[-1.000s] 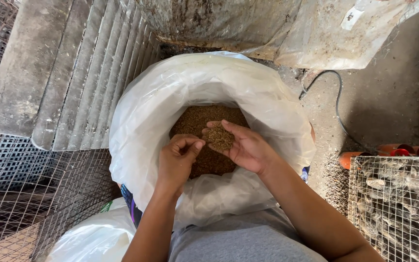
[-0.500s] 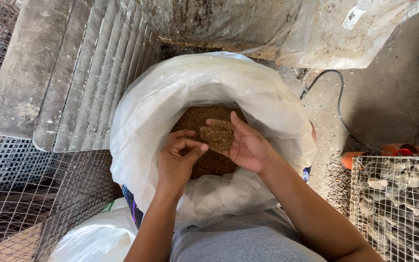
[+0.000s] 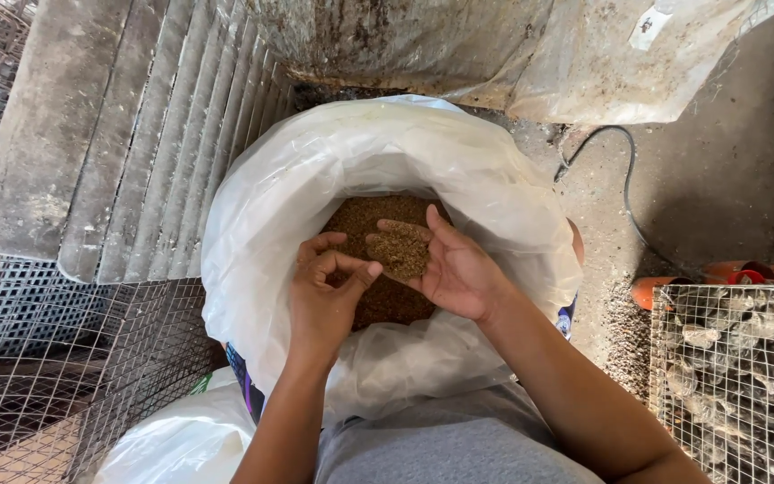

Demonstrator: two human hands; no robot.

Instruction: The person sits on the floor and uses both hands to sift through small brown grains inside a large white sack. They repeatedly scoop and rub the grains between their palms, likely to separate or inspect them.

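Observation:
A large white plastic sack [image 3: 459, 170] stands open in front of me, partly filled with brown crumbly feed [image 3: 365, 220]. My right hand [image 3: 454, 269] is cupped palm up over the sack's mouth and carries a small heap of the feed [image 3: 400, 249]. My left hand [image 3: 324, 300] hovers just left of it, fingers curled and thumb pinched toward the fingertips, right beside the heap. Whether the left fingers pinch any grains is too small to tell.
Wire mesh cages [image 3: 64, 376] stand at the lower left, and another cage [image 3: 745, 376] at the lower right. Corrugated grey sheets [image 3: 136, 134] lean at the upper left. A black cable [image 3: 624, 193] runs over the dirty concrete floor. Orange pipes [image 3: 727, 273] lie at the right. A second white bag [image 3: 181, 444] sits near my knees.
My right hand has tilted flatter, palm up, with the feed heap plainer in it. My left hand has risen slightly and stayed pinched next to it.

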